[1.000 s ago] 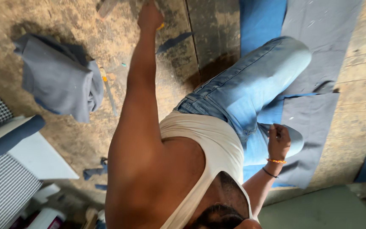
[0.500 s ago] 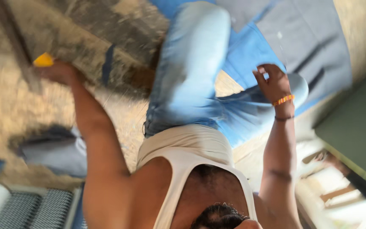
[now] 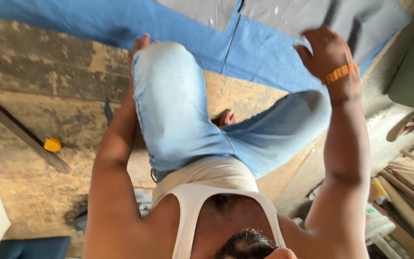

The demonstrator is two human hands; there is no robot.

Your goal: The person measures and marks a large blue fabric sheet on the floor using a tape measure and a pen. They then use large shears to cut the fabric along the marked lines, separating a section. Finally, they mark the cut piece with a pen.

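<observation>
While the right hand (image 3: 329,50) rested spread-fingered on the grey fabric (image 3: 312,17) over the blue cloth (image 3: 264,57), the left hand (image 3: 140,44) hid behind the knee; its fingers could not be told. Smoothing likely wanted flat, even pressure; no bunching

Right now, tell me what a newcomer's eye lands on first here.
The bent knee in light blue jeans fills the centre. Beyond it, blue cloth lies spread on the rough floor with grey fabric pieces on top; the right hand, an orange wristband at its wrist, touches the grey fabric. A small yellow object lies at left.
</observation>
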